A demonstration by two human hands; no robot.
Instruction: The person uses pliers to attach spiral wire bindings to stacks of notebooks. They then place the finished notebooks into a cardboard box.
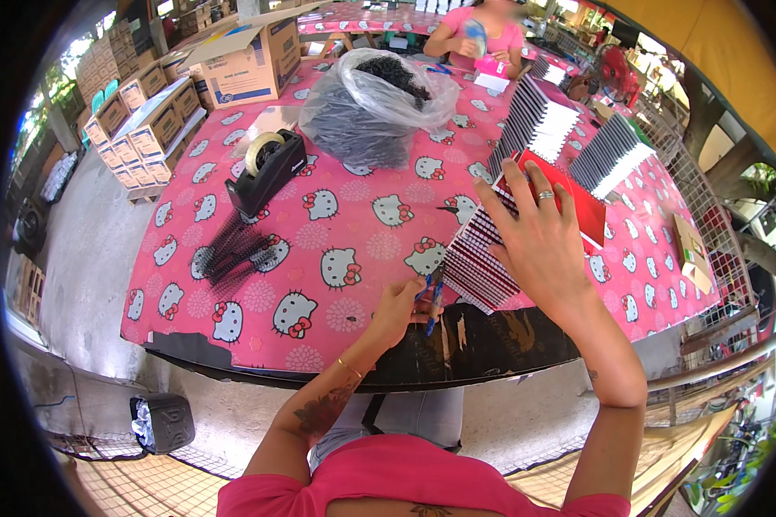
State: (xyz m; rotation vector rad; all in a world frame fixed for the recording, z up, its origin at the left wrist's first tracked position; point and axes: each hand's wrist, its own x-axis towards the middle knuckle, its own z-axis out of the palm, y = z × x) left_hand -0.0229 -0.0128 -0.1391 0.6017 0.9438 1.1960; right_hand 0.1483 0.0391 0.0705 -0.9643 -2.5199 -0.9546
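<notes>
My left hand [399, 312] grips a small tool with blue and red handles [434, 320], apparently pliers. Their dark tip meets the near left corner of a leaning row of red spiral notebooks [481, 269]. My right hand [539, 228] lies over these notebooks with its fingers spread, pressing on their top edges near a glossy red cover [585, 211]. The white and dark red edges of the row face left. Left of my hands, a loose bunch of black binding coils [233, 250] lies on the pink patterned tablecloth [366, 237].
A black tape dispenser [269, 177] stands beyond the coils. Behind it are a plastic bag of black coils [358, 125] and a cardboard box [248, 65]. More notebook stacks [535, 112] stand at the far right. A co-worker [483, 39] in pink sits across the table.
</notes>
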